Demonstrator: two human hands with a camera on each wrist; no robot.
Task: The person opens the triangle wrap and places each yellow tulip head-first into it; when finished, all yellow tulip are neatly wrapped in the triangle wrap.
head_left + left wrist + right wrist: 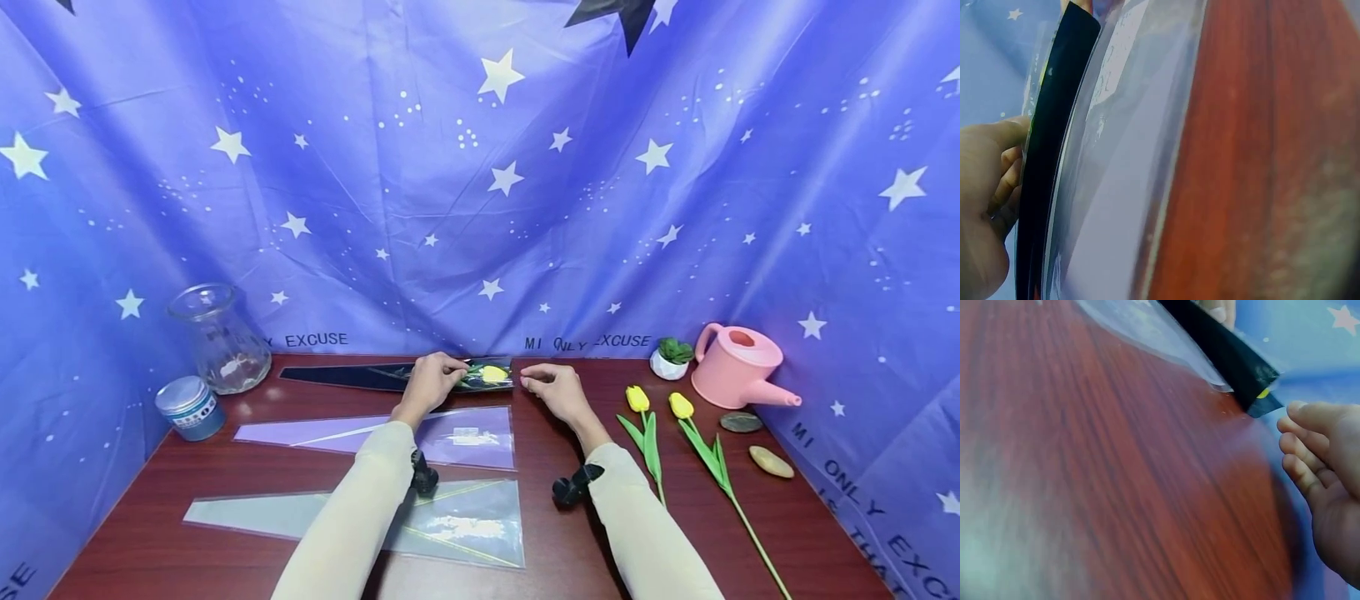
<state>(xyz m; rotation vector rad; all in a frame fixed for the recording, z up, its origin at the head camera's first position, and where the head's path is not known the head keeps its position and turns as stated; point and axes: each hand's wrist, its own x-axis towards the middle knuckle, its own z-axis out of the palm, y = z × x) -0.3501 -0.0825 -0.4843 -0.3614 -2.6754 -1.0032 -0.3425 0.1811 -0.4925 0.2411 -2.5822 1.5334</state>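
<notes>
Black sleeve (375, 377) at back of table (566, 550), long axis left-right, narrow end left, wide end right. Yellow tulip (493, 374) inside, bloom toward wide end. Backdrop (420, 275) printed "MI ONLY EXCUSE"; jar (201, 422) label too small to read surely. Left hand (431, 383) pinches sleeve near bloom, thumb on front, forearm reaching forward. Right hand (557, 390) just beside wide end, fingers loosely bent, thumb near forefinger, narrow gap.
</notes>
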